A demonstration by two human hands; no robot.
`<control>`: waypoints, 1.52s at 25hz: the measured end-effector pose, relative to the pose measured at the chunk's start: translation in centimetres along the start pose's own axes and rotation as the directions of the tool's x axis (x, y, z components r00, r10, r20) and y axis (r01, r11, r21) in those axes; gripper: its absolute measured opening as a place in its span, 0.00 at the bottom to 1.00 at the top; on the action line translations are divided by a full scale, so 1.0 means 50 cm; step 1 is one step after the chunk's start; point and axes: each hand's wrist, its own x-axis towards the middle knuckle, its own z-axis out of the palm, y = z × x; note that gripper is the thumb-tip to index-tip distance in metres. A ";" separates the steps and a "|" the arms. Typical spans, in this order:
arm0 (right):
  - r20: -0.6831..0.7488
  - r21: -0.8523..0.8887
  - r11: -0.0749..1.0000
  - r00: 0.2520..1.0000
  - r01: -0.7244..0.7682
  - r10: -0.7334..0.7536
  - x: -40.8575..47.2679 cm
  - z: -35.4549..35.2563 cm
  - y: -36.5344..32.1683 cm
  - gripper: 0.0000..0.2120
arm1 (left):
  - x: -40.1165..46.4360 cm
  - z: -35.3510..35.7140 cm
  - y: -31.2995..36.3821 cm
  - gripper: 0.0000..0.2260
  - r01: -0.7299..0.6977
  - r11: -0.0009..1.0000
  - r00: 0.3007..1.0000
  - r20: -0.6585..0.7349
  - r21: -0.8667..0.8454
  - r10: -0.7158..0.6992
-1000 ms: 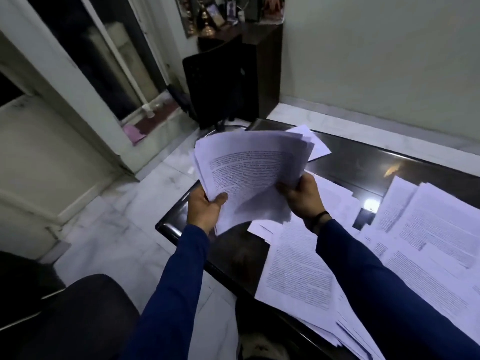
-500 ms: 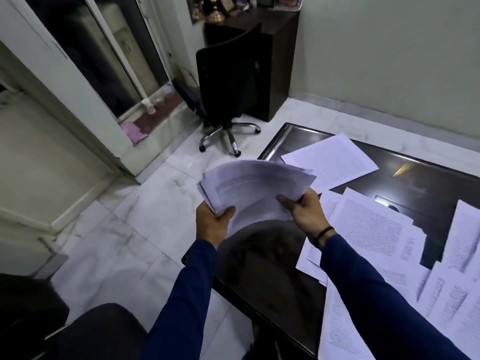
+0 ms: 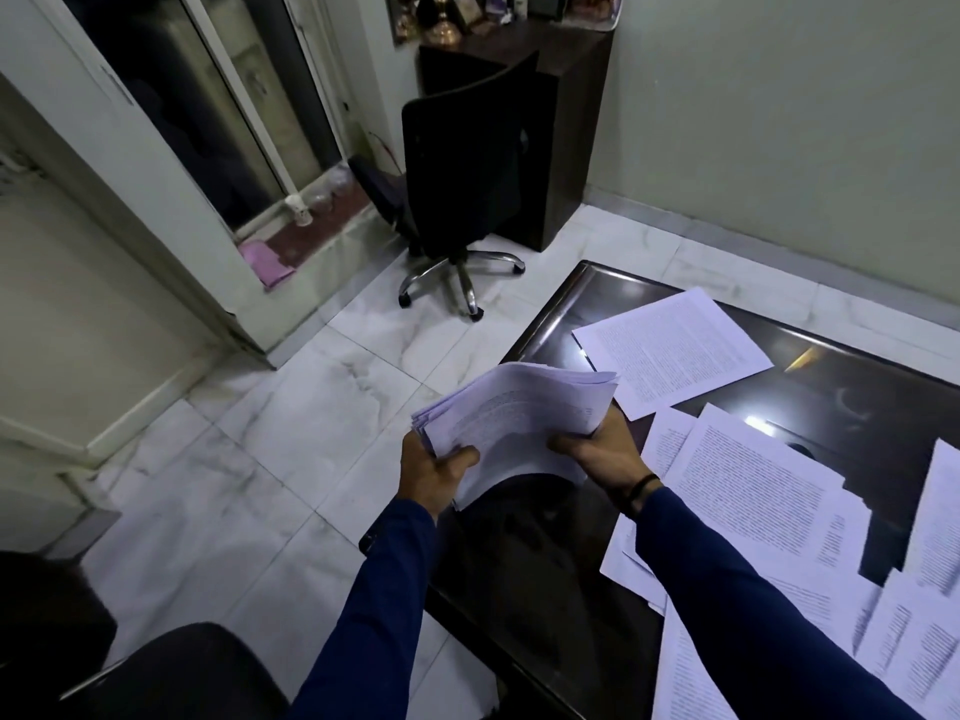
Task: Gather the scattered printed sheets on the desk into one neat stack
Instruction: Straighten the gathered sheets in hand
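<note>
Head view
Left hand: the left hand is gripping the near-left corner of the bundle of sheets, thumb curled over the top page, fingers underneath.
Right hand: the right hand is holding the bundle's right side, thumb pressing on top — its fingers are hidden under the paper, so how far they are curling is hard to say.
Bundle: it is hanging in the air over the desk's near-left corner and partly over the floor, its left edges fanning out unevenly.
Loose sheets: one single sheet is lying alone toward the far end of the desk; overlapping sheets are covering the right part of the top, some running out of frame.
Risk, slipping: the fanned pages are sitting only loosely between the thumbs — a slack grip is likely to let inner sheets slide out onto the floor.
Risk, glossy top: the desk looks slick, so tapping the bundle square on it may be sending the bottom edge skidding.
Risk, creasing: the bundle is bowing between the hands; squeezing harder could be folding corners.
</note>
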 end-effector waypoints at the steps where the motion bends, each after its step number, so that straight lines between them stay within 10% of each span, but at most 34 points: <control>1: -0.003 0.016 1.000 1.000 -0.011 0.011 0.002 -0.001 0.003 0.22 | -0.001 0.000 0.001 0.18 -0.011 1.000 1.000 -0.012 -0.013 0.011; 9: -0.022 0.182 0.982 0.998 0.060 -0.057 0.003 0.002 -0.023 0.20 | -0.005 0.003 0.040 0.23 -0.113 0.979 0.990 -0.106 -0.168 0.096; 13: -0.286 0.407 0.908 0.958 0.099 0.024 0.002 0.035 -0.066 0.32 | -0.017 0.038 0.091 0.21 -0.188 0.963 0.960 -0.245 -0.193 0.138; 17: -0.461 0.368 0.925 0.882 0.090 0.097 -0.011 0.060 -0.104 0.19 | -0.021 0.069 0.107 0.14 -0.155 0.973 0.908 -0.413 -0.173 0.071; 23: -0.408 0.246 0.966 0.912 0.079 0.029 -0.014 0.046 -0.094 0.26 | -0.025 0.067 0.108 0.07 -0.130 0.980 0.904 -0.423 -0.154 0.053; 32: -0.102 -0.102 0.995 0.995 0.008 -0.018 0.011 -0.025 -0.022 0.08 | -0.009 0.040 0.095 0.15 -0.102 0.986 0.945 -0.321 -0.130 0.055; 38: -0.066 -0.058 0.998 0.998 0.016 -0.020 0.034 -0.075 -0.087 0.04 | -0.018 -0.040 0.068 0.31 -0.209 0.974 0.965 0.145 -0.088 0.220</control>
